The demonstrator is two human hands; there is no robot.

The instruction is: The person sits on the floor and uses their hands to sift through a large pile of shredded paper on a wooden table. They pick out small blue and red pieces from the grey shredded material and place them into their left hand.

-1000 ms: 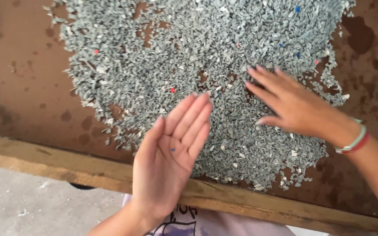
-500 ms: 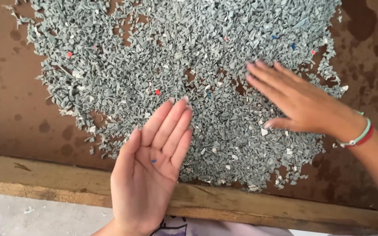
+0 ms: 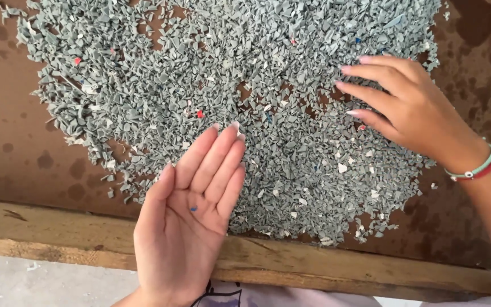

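My left hand (image 3: pixel 186 227) lies open, palm up, fingers together, with one tiny blue chip (image 3: pixel 193 209) resting in the palm. Its fingertips reach over the near part of the grey plastic flakes (image 3: pixel 228 74) spread across the brown table (image 3: pixel 24 153). My right hand (image 3: pixel 410 108) is palm down on the flakes, fingers spread and holding nothing. A red chip (image 3: pixel 200 114) sits among the flakes just beyond my left fingertips. A wooden edge board (image 3: pixel 325 264) runs along the near side.
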